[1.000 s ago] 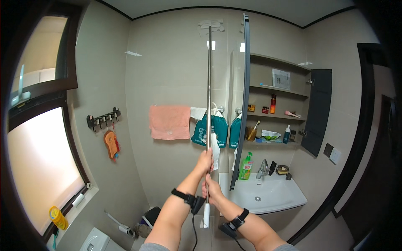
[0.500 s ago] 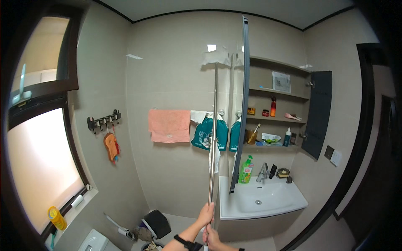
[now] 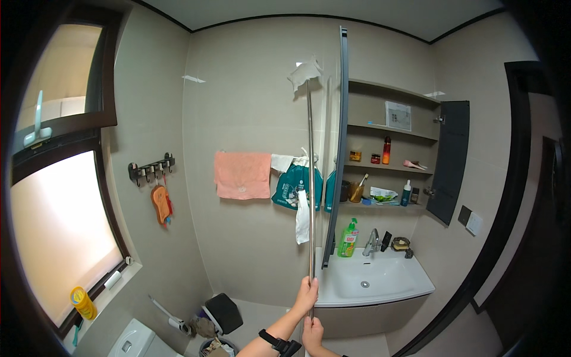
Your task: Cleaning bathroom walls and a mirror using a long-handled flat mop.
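My left hand [image 3: 307,296] is wrapped around the lower part of a long metal mop pole [image 3: 310,178]. Just below it, my right hand [image 3: 312,333] grips the same pole. The pole rises almost straight up to a white cloth mop head [image 3: 306,74], which is high at the beige tiled wall and tilted, with a corner hanging down at its left. Behind the pole hang a teal bag [image 3: 291,187] and a white strip of cloth [image 3: 303,220]. I cannot tell whether the whole mop head touches the wall.
An opened mirror door [image 3: 338,149] stands out right beside the pole, above the white sink [image 3: 380,291]. Shelves to its right hold bottles and jars. A green soap bottle [image 3: 348,240] stands by the faucet. A pink towel [image 3: 242,175] hangs left; a toilet [image 3: 134,340] is lower left.
The mop head has moved up slightly and turned from nearly level to tilted. Both hands appear higher and further right, still on the pole. The view has shifted slightly.
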{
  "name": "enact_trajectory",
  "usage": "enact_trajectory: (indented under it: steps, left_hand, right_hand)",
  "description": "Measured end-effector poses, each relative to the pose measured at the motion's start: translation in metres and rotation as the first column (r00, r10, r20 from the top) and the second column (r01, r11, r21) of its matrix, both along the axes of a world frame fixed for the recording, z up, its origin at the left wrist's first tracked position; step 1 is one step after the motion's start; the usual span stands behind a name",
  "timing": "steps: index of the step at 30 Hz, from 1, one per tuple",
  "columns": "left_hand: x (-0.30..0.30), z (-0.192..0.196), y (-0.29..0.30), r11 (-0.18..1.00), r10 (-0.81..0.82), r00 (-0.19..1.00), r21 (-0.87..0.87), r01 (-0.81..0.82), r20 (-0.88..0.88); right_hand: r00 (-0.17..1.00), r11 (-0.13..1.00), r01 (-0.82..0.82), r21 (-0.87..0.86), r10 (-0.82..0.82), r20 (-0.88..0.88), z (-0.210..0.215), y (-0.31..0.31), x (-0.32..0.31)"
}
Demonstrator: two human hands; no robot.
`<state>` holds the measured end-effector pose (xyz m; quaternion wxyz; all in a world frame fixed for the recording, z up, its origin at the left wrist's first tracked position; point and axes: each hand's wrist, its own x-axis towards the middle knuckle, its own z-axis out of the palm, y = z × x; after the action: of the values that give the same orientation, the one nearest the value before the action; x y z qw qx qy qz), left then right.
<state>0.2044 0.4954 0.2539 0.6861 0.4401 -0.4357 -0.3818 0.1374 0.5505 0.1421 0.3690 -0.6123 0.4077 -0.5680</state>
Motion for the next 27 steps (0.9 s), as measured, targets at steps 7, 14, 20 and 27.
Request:
enact_trajectory:
  steps: [7, 14, 20, 27]
  left_hand:
    - [0.017, 0.035, 0.016, 0.919, -0.319, 0.834, 0.069, 0.389, -0.45]
    - [0.021, 0.029, -0.006, 0.77, -0.571, 0.628, -0.081, 0.633, -0.529]
    - [-0.002, 0.024, -0.019, 0.929, -0.33, 0.866, 0.033, 0.368, -0.375]
    - [-0.001, -0.014, -0.027, 0.999, 0.026, 0.999, 0.033, -0.028, 0.041]
  right_hand:
    - [0.874, 0.908, -0.407, 0.102, 0.354, 0.333, 0.022, 0.014, -0.006]
    - [0.862, 0.837, -0.462, 0.292, 0.348, 0.368, 0.029, 0.011, -0.02]
    - [0.999, 1.0, 0.016, 0.013, -0.016, -0.039, 0.012, -0.003, -0.029]
    - [0.885, 0.791, -0.436, 0.429, 0.291, 0.363, -0.016, 0.004, -0.045]
